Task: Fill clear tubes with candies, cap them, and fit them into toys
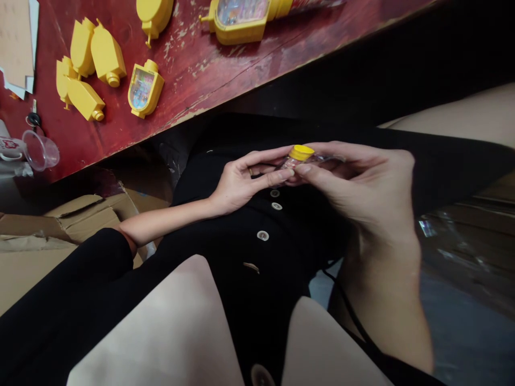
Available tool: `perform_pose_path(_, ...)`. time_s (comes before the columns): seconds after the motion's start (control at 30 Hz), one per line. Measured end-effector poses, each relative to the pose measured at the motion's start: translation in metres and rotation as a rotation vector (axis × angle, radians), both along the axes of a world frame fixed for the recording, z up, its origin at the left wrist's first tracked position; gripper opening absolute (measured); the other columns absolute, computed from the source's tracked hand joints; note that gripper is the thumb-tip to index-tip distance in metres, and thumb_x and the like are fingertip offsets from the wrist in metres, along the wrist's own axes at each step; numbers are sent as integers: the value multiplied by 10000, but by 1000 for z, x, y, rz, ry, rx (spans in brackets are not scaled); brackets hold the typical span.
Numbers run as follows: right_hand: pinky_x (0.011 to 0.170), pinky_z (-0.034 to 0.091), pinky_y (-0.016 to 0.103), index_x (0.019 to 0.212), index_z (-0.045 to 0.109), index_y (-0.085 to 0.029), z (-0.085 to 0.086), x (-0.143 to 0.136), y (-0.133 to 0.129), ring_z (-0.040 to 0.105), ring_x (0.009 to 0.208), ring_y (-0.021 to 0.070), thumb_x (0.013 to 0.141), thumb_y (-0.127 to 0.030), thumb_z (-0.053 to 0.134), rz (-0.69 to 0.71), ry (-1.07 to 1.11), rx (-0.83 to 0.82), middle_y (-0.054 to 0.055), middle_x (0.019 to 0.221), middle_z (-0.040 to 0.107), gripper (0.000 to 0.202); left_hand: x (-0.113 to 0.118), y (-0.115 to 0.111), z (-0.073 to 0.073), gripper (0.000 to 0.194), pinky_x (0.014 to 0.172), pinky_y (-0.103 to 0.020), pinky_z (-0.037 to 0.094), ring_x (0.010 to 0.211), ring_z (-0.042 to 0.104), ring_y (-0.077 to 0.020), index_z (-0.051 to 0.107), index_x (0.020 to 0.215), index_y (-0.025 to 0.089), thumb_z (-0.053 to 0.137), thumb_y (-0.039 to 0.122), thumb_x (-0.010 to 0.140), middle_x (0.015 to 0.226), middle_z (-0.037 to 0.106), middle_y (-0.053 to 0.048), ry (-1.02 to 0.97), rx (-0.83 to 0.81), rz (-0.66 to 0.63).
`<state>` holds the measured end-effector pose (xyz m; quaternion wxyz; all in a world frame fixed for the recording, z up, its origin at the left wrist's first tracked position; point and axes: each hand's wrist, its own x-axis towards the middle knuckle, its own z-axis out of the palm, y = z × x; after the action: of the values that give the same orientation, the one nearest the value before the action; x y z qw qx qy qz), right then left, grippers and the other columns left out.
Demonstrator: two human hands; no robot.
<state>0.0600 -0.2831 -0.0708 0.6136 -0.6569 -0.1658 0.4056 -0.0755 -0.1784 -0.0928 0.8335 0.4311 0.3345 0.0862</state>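
Above my lap, both hands meet at a small clear plastic container with a yellow cap (pixel 301 153). My left hand (pixel 245 179) pinches it from the left between thumb and fingers. From the other side, my right hand (pixel 358 174) grips it, the thumb just below the cap. Fingers cover most of the clear body, so its full shape and contents cannot be made out. Some clear, shiny plastic shows between the right thumb and fingers.
On the worn red table (pixel 181 80) lie several yellow plastic toy cases (pixel 108 53), one with a clear-windowed face (pixel 142 88). A larger windowed yellow piece (pixel 241 21) lies near the edge. A clear cup (pixel 40 150) stands at the left corner; cardboard (pixel 88 214) lies below.
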Motion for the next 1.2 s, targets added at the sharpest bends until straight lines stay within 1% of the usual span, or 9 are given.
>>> perform_pose_path(0.13, 640, 685, 317, 932, 821, -264, 1, 2, -1, 737, 629, 160, 781, -309, 836, 24, -13, 11, 10, 819, 780, 158, 0, 1, 3, 498, 1016, -389, 523, 1106, 663, -230, 776, 1120, 238, 906, 442, 685, 1140, 684, -52, -3, 70, 4)
perform_pose_path(0.23, 632, 670, 263, 934, 823, -260, 1, 4, -3, 730, 626, 135, 804, -291, 819, 50, -14, 10, 10, 811, 777, 134, 0, 2, 2, 476, 1007, -371, 525, 1059, 659, -204, 791, 1075, 241, 913, 456, 669, 1082, 675, -34, -13, 136, 1)
perform_pose_path(0.37, 665, 661, 242, 992, 817, -277, 2, 7, -6, 735, 666, 118, 833, -277, 794, 123, -30, 49, 10, 866, 771, 161, 0, 3, 1, 455, 984, -359, 531, 998, 657, -175, 793, 1074, 246, 905, 451, 684, 1078, 665, -30, -41, 151, -21)
perform_pose_path(0.57, 609, 648, 256, 963, 818, -287, 2, 6, -7, 720, 647, 125, 828, -252, 782, 95, -76, 56, 4, 835, 758, 144, 0, 2, 1, 417, 975, -353, 535, 971, 655, -157, 797, 1065, 261, 904, 422, 695, 1047, 651, -19, -68, 158, -25)
perform_pose_path(0.7, 561, 637, 263, 908, 824, -287, 0, 3, -6, 708, 610, 133, 835, -198, 745, 38, -130, 67, 4, 796, 757, 139, 0, 0, 0, 407, 955, -360, 544, 953, 665, -157, 798, 1053, 271, 907, 421, 691, 1036, 642, -13, -91, 149, -24)
perform_pose_path(0.83, 633, 675, 309, 990, 816, -279, -3, 3, -6, 735, 645, 157, 833, -259, 773, 67, -55, 56, 19, 847, 777, 164, 0, 0, -2, 435, 932, -373, 548, 963, 670, -173, 784, 1096, 282, 890, 449, 708, 1087, 647, -21, -69, 101, -31)
perform_pose_path(0.97, 639, 675, 305, 942, 821, -282, -5, 3, -5, 728, 628, 154, 771, -360, 849, 37, 9, 44, 13, 806, 776, 190, 2, 1, 1, 448, 965, -371, 528, 994, 664, -188, 790, 1045, 257, 908, 475, 672, 1092, 660, -29, -14, 188, 0)
perform_pose_path(1.03, 650, 675, 307, 935, 823, -285, -7, 2, -4, 727, 642, 150, 778, -388, 846, 12, 23, 51, 15, 821, 775, 189, 3, 1, 4, 444, 981, -370, 525, 1000, 662, -188, 787, 1032, 249, 900, 492, 679, 1110, 670, -33, 4, 213, 12)
perform_pose_path(1.2, 721, 671, 340, 1039, 808, -315, -8, -1, -7, 736, 716, 150, 830, -343, 809, 75, -25, 82, 28, 991, 757, 210, 4, 1, 10, 353, 975, -366, 530, 1024, 662, -198, 788, 975, 207, 830, 494, 775, 1075, 701, -56, 24, 228, 29)
